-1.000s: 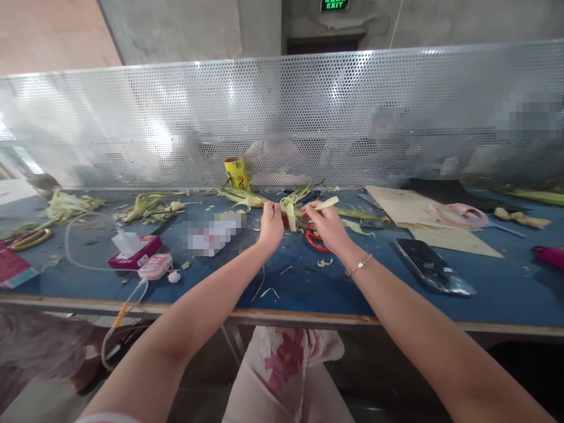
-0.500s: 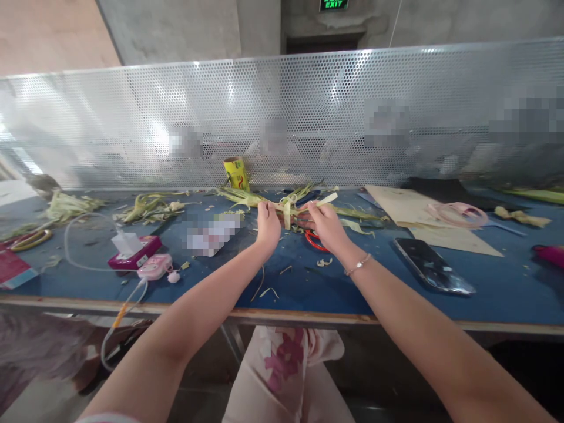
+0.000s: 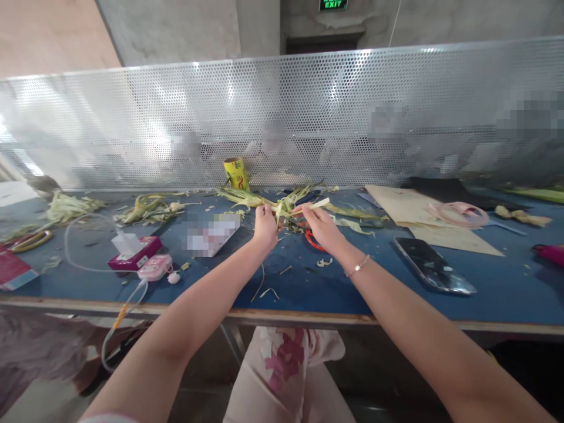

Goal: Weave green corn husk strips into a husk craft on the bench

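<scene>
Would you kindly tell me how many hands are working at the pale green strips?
2: the left hand at one side of the pale green strips, the right hand at the other, above the blue table. No other hand shows there.

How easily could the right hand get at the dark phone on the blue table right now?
Probably yes, easily: the dark phone lies uncovered beside the right forearm. The right hand holds a pale strip, though, so it would likely have to let go first.

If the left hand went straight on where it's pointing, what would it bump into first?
The left hand would probably meet the green leaves just ahead, though depth is hard to judge; the metal screen stands behind them.
</scene>
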Available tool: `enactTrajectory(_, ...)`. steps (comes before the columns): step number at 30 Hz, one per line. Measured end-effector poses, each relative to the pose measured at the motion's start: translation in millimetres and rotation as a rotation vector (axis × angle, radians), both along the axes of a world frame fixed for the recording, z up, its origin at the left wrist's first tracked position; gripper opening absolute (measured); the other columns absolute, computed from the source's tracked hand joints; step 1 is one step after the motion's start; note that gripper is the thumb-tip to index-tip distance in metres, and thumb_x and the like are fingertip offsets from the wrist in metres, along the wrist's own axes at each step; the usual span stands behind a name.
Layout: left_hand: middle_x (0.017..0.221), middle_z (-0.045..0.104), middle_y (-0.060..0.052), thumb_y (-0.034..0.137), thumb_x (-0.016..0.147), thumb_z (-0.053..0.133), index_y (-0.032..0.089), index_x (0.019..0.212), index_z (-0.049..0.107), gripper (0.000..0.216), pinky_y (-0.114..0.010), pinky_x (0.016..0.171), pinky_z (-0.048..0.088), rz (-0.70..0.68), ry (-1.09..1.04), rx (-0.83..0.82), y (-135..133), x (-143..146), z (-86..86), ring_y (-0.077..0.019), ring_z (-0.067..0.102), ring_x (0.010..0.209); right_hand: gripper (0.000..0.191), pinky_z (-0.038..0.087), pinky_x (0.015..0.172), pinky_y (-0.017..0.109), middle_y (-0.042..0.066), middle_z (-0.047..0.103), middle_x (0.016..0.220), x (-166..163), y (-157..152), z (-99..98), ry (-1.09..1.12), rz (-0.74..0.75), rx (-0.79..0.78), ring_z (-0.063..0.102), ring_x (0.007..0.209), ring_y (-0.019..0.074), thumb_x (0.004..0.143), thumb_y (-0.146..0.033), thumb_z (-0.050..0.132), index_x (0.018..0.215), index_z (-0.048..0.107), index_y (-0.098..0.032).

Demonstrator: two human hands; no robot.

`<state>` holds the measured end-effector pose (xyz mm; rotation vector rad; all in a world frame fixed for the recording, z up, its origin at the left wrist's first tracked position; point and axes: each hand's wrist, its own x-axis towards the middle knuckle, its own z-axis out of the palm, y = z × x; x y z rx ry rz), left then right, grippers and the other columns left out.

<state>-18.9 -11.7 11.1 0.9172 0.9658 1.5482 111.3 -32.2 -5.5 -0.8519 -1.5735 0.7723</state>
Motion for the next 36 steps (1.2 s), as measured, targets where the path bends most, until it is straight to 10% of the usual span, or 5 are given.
enactTrajectory(12,0.052,0.043,0.003,0.003,0.088,0.029,0.011,0.073,0.050,0.027,-0.005,0.026,0.017,-0.639,-0.317,-0.485,-9.2,-11.1,14.7,0.0020,0.029,0.029,0.026,0.045,0.078,0.035,0.005,0.065,0.088,4.8,5.3,-0.5,-0.125,-0.080,0.096,0.058,0.083,0.0200,0.082,-0.045,0.051,0.085,0.061,-0.021)
enactTrajectory(36,0.049,0.037,0.005,0.003,0.089,0.028,0.012,0.078,0.050,0.026,-0.005,0.027,0.016,-0.633,-0.408,-0.485,0.0,-19.2,10.3,0.0013,0.029,0.028,0.016,0.049,0.067,0.034,0.003,0.065,0.073,9.9,13.7,-4.7,-0.055,-0.047,-0.014,0.061,0.068,0.0179,0.077,-0.036,0.056,0.079,0.060,-0.021)
